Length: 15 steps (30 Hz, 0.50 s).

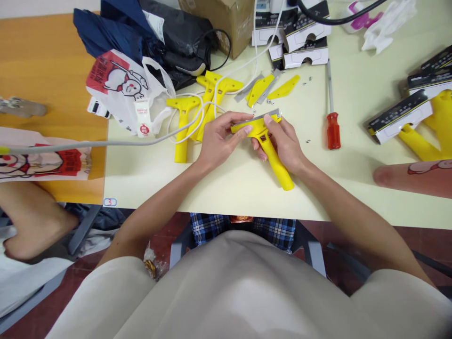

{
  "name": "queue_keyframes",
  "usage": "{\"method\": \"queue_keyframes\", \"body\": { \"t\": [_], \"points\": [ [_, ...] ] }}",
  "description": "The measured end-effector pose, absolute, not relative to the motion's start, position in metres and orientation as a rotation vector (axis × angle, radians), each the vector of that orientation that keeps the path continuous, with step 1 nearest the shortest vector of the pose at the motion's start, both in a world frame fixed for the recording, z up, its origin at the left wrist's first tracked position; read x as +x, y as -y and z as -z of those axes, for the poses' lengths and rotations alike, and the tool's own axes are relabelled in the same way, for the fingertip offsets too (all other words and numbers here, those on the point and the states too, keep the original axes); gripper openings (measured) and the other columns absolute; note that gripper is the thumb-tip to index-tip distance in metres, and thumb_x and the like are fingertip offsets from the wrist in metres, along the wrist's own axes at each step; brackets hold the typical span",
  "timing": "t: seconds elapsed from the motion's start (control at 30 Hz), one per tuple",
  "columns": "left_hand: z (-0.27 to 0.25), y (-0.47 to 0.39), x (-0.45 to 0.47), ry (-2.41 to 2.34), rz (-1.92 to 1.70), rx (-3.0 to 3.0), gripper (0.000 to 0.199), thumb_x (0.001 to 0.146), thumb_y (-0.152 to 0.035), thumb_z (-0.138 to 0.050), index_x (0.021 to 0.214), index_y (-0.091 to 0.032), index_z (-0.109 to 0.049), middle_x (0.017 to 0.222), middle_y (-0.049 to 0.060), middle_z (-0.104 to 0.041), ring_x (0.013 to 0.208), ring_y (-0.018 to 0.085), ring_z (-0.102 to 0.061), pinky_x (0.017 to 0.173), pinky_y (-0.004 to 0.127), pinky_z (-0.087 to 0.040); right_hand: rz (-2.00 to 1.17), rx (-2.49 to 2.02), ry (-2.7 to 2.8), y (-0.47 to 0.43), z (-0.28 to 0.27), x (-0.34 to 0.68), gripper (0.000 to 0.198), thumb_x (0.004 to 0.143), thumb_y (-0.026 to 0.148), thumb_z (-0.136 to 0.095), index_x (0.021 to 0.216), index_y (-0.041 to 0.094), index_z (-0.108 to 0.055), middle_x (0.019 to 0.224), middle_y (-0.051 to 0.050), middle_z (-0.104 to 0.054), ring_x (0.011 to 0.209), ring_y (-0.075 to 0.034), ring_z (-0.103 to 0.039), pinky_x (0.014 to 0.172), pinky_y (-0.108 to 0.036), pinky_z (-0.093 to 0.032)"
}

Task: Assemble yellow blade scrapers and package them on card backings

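Observation:
Both hands hold one yellow scraper (pixel 273 157), its handle slanting down to the right. My left hand (pixel 221 137) is closed on the left end of its head, thumb on the yellow face. My right hand (pixel 285 141) grips the right end, the thumb near a grey metal blade (pixel 273 114) along the top edge. Just beyond lie a loose yellow cover piece (pixel 260 90) on metal blades, another yellow piece (pixel 286 87) and several small screws (pixel 270 102). Several yellow scraper handles (pixel 181 127) lie left of my left hand.
A red-handled screwdriver (pixel 333 131) lies to the right. Black-and-white boxes (pixel 305 57) stand at the back, another box (pixel 400 117) and yellow scrapers (pixel 425 136) at the right. White cables cross the left side near a plastic bag (pixel 123 87). A person's arm (pixel 33 219) shows at far left.

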State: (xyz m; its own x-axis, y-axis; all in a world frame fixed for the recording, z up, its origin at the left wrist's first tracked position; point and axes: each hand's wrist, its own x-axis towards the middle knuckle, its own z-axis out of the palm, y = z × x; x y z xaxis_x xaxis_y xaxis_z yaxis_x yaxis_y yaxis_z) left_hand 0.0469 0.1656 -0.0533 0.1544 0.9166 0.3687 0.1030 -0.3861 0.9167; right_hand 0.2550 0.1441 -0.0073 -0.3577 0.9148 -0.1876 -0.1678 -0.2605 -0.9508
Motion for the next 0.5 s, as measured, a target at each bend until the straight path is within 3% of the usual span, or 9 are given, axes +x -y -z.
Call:
{"method": "queue_keyframes", "body": {
  "t": [0.13,0.33,0.5],
  "points": [
    [0.0529,-0.1666,0.0463,-1.079,-1.276,1.713,0.058,0.1,-0.082,-0.083,0.133,-0.035,-0.089,0.114,0.006,-0.087,0.101,0.023,-0.082,0.083,0.038,-0.069,-1.72,-1.062,1.166,-0.1435,0.0059,0.2549,0.077,0.094,0.094,-0.078,0.108,0.024,-0.049,0.081,0.001,-0.068,0.053,-0.01,-0.053,0.053,-0.029,-0.044],
    [0.0522,-0.1668,0.045,-1.07,-1.274,1.851,0.045,0.107,-0.076,-0.077,0.132,-0.041,-0.09,0.115,0.004,-0.086,0.112,0.027,-0.084,0.097,0.047,-0.07,-1.702,-1.051,1.156,-0.1444,0.0074,0.2546,0.073,0.097,0.09,-0.079,0.106,0.024,-0.05,0.082,0.001,-0.069,0.055,-0.01,-0.053,0.054,-0.029,-0.047],
    [0.053,-0.1658,0.0445,-0.923,-1.44,1.933,0.035,0.107,-0.061,-0.085,0.139,-0.046,-0.088,0.127,0.003,-0.087,0.115,0.024,-0.085,0.083,0.038,-0.07,-1.7,-1.057,1.112,-0.1452,0.0072,0.2537,0.077,0.093,0.095,-0.079,0.106,0.023,-0.054,0.079,0.0,-0.065,0.056,-0.011,-0.054,0.052,-0.029,-0.047]
  ]
}}
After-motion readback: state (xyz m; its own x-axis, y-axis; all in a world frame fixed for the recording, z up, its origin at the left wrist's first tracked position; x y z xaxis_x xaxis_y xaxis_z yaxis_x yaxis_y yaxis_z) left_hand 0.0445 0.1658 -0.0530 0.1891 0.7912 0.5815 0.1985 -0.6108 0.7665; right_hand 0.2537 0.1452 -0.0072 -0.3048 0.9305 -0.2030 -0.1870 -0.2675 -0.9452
